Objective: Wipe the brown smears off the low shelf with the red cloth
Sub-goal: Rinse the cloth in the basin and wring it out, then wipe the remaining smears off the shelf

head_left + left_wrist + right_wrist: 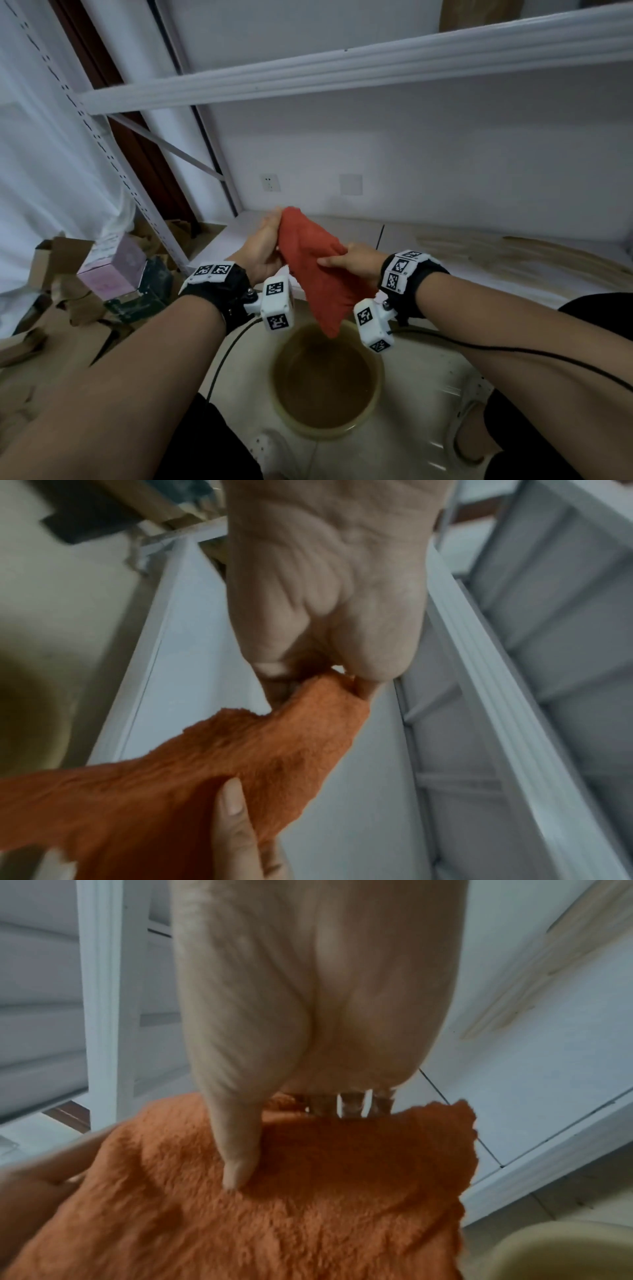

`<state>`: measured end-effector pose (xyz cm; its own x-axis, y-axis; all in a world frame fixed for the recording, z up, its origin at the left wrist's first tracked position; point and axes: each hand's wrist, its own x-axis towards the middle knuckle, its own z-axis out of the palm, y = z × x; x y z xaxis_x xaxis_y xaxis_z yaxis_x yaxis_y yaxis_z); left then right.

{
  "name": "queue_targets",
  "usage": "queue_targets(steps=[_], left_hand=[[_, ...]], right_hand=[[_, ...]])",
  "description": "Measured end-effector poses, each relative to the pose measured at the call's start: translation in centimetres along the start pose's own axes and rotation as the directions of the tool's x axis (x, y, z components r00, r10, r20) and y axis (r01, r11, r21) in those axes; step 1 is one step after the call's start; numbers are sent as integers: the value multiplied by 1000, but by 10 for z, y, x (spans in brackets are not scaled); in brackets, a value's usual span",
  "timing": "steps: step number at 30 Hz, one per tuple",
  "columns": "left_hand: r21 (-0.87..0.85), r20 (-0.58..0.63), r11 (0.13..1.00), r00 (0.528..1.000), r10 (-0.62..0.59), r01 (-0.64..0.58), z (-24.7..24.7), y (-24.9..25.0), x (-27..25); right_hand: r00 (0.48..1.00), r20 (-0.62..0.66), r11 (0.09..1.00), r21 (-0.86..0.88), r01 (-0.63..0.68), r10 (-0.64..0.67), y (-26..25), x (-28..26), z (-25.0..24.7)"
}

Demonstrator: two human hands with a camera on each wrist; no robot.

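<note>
With your left hand [263, 245] pinching the red cloth's [315, 270] top corner and your right hand [352, 262] gripping its edge above the basin [375, 397] of brown water, fold it flat before wiping the brown smears [507, 248] at 2 o'clock on the low shelf [404, 236].

Red cloth [313, 270]: fuzzy, held in my hands above the shelf [479, 270]. Brown smears [507, 248] streak its right part.
</note>
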<state>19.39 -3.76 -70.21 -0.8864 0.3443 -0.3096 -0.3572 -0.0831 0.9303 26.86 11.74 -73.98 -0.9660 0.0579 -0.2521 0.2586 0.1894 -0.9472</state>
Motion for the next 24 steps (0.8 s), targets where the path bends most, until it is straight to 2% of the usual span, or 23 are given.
queue_targets(steps=[2, 5, 8, 11, 13, 15, 16, 18, 22, 24], left_hand=[[160, 5, 975, 988, -154, 151, -4, -6, -8], [288, 30, 933, 972, -235, 217, -11, -21, -12], [243, 13, 956, 985, -173, 165, -10, -23, -6], [212, -21, 974, 996, -81, 84, 2, -20, -2], [289, 46, 957, 998, -47, 31, 13, -18, 0], [375, 181, 927, 981, -63, -9, 28, -17, -2], [447, 236, 894, 969, -78, -37, 37, -17, -4], [622, 276, 772, 959, -61, -130, 58, -16, -5], [823, 286, 493, 956, 67, -281, 101, -14, 2], [859, 321, 379, 939, 125, -345, 122, -13, 4]], right_hand=[[1000, -18, 990, 143, 8, -6, -4, 0, 3], [997, -70, 969, 245, 30, -13, -10, 4, 2], [995, -103, 969, 245, 31, -6, -12, 6, -2], [977, -214, 991, 128, 31, -3, -4, 7, -12], [942, -337, 997, 68, 27, -3, 3, 9, -21], [900, -437, 996, 71, 49, -13, 6, 9, -33], [888, -460, 996, 66, 60, -23, 4, 4, -39], [889, -455, 997, 25, 79, -59, -3, -11, -52], [918, -396, 985, -166, -41, -28, -8, -39, -86], [907, -420, 951, -288, -116, -17, -6, -51, -105]])
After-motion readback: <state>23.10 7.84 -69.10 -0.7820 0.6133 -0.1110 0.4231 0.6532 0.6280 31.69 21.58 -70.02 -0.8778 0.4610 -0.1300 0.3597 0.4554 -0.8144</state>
